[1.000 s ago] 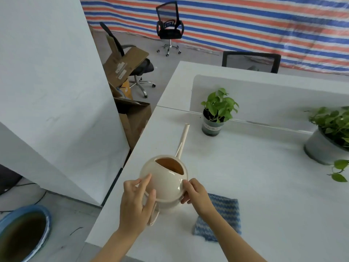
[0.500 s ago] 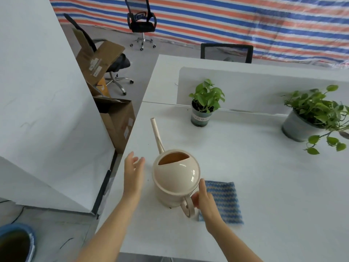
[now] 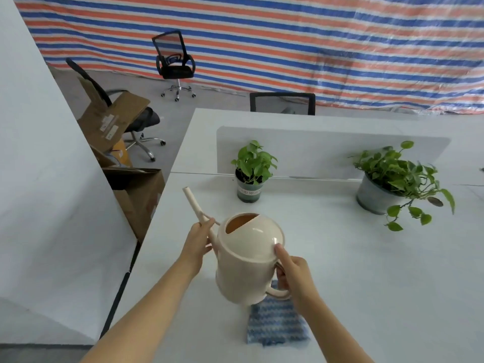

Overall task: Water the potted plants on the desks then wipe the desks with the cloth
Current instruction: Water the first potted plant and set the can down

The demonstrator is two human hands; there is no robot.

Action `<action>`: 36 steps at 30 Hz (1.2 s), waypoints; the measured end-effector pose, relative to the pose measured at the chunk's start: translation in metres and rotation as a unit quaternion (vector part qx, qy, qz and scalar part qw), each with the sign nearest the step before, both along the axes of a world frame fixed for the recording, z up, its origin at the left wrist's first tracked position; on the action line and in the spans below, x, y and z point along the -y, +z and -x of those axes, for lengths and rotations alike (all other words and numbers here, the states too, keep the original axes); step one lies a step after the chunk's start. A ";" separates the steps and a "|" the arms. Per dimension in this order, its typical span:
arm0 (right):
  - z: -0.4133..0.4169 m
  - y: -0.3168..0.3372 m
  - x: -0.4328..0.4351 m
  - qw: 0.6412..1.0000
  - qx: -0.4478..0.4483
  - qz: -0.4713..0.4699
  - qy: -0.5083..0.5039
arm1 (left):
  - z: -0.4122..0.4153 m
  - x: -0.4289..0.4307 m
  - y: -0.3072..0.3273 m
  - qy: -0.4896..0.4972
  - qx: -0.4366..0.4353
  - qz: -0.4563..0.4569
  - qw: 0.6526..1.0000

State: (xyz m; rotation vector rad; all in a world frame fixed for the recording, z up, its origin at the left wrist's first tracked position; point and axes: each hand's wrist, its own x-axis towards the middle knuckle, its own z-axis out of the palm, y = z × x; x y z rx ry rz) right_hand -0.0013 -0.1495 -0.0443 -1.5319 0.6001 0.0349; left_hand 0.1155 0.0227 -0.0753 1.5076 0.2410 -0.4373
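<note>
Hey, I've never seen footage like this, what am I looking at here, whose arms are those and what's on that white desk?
This is one picture from a camera worn on a person's head, looking forward and down. The bare arms are that person's own. The right hand grips the handle of a cream plastic watering can, and the left hand steadies its long spout. On the white desk lie a blue zigzag cloth, partly under the can, a small leafy plant in a dark labelled pot, and a bigger trailing plant in a grey pot.
</note>
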 end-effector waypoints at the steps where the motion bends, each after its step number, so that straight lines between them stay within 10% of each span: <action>1: -0.003 0.006 0.016 1.000 0.007 0.009 -0.013 | -0.002 0.007 0.005 -0.017 0.007 -0.007 1.000; 7: -0.006 0.024 0.105 0.992 0.019 0.121 -0.029 | -0.029 0.049 0.024 -0.233 0.106 -0.241 0.936; 17: -0.035 0.010 0.172 0.982 -0.045 0.174 -0.065 | -0.108 0.110 0.013 -0.315 0.277 -0.500 0.758; 25: -0.074 0.015 0.177 0.975 -0.031 0.200 -0.087 | -0.129 0.115 -0.008 -0.329 0.276 -0.535 0.727; 36: -0.094 0.029 0.173 0.963 -0.029 0.251 -0.093 | -0.134 0.104 -0.007 -0.369 0.217 -0.454 0.781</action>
